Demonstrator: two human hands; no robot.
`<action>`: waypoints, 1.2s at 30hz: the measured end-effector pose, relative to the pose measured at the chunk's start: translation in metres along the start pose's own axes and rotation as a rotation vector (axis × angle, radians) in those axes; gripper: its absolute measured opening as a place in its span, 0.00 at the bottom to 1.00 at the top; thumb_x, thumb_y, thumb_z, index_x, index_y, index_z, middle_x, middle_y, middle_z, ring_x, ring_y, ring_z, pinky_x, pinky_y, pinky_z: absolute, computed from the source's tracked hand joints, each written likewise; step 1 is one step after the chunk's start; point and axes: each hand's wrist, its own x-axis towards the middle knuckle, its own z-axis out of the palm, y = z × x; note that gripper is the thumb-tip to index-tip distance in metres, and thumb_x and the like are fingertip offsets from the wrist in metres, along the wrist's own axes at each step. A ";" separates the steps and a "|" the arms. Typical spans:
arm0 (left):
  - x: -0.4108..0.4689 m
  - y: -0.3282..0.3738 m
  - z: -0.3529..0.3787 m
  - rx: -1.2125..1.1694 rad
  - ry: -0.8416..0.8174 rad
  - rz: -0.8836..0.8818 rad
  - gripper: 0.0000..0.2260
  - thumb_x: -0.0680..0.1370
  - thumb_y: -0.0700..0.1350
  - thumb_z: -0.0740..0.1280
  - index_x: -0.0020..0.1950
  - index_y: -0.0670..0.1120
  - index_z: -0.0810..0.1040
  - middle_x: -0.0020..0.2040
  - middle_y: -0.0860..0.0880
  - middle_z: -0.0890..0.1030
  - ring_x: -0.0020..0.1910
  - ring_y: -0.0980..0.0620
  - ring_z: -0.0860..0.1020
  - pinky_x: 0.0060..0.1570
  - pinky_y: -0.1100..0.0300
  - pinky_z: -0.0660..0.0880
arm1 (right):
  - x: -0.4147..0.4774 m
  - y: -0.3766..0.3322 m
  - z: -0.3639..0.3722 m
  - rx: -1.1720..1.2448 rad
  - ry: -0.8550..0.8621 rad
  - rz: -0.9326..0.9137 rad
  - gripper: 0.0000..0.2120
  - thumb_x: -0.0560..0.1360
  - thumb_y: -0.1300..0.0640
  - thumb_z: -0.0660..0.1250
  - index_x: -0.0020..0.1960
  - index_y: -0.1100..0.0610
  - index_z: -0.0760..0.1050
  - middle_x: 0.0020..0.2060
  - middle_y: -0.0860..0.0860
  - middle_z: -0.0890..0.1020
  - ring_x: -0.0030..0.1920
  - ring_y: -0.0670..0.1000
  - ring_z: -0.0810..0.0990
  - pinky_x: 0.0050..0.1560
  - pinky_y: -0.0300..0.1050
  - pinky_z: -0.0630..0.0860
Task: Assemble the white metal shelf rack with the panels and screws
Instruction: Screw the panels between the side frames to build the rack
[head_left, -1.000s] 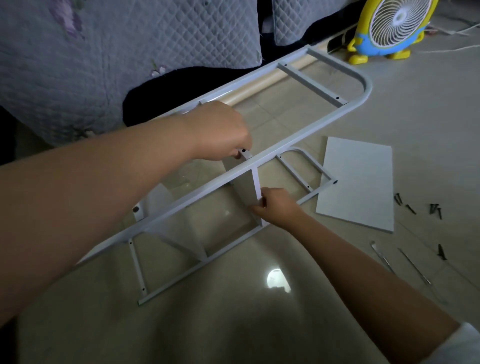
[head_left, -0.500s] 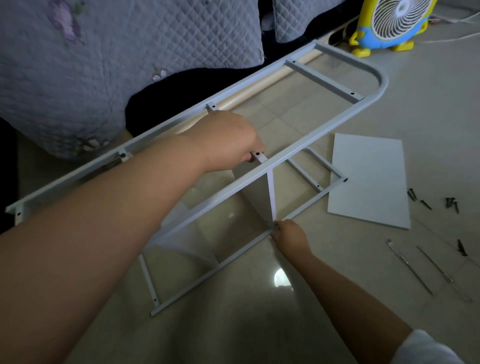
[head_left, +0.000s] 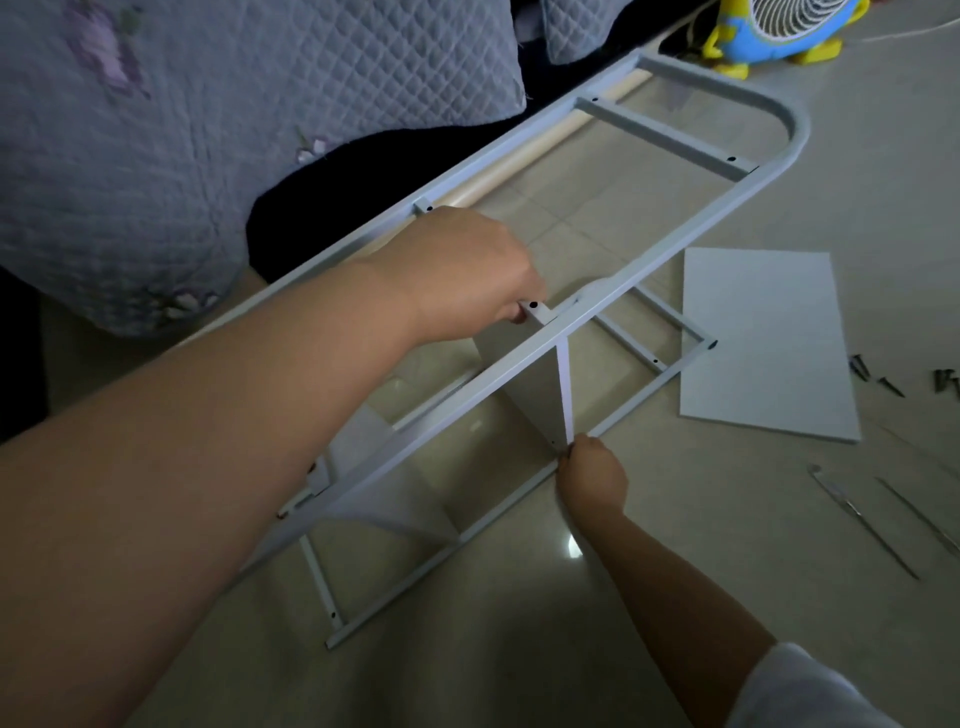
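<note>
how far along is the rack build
Done: an end panel looks fitted between the two frames. In hand: left grip holds the upper frame, right grip pinches the middle panel at its corner on the lower frame. Left: the loose panel and the screws lie unused on the floor.

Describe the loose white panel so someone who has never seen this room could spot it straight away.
Find the long white metal frame slanting across the tiled floor. Just right of it, near the dark screws, lies the loose white panel. Unlike the upright panel wedged on edge inside the frame, it lies flat and on its own.
</note>
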 end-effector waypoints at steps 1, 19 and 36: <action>-0.001 0.000 0.001 -0.003 0.008 0.000 0.12 0.81 0.47 0.56 0.60 0.49 0.75 0.57 0.50 0.78 0.55 0.48 0.75 0.45 0.56 0.71 | 0.000 0.000 0.001 -0.015 0.007 -0.003 0.11 0.79 0.60 0.56 0.57 0.61 0.72 0.55 0.57 0.77 0.55 0.56 0.76 0.51 0.45 0.72; 0.000 -0.006 -0.002 -0.049 -0.039 -0.021 0.08 0.79 0.48 0.60 0.50 0.47 0.77 0.51 0.49 0.79 0.49 0.47 0.76 0.39 0.59 0.66 | 0.004 0.003 0.006 -0.102 0.022 -0.154 0.13 0.80 0.56 0.56 0.60 0.59 0.71 0.56 0.55 0.77 0.57 0.53 0.74 0.54 0.41 0.70; -0.005 -0.007 0.002 -0.186 -0.044 -0.089 0.08 0.78 0.48 0.62 0.51 0.48 0.79 0.48 0.49 0.80 0.50 0.48 0.75 0.41 0.57 0.68 | -0.033 -0.032 -0.126 0.749 0.048 -0.721 0.20 0.73 0.43 0.54 0.57 0.51 0.75 0.49 0.40 0.77 0.50 0.40 0.75 0.50 0.33 0.71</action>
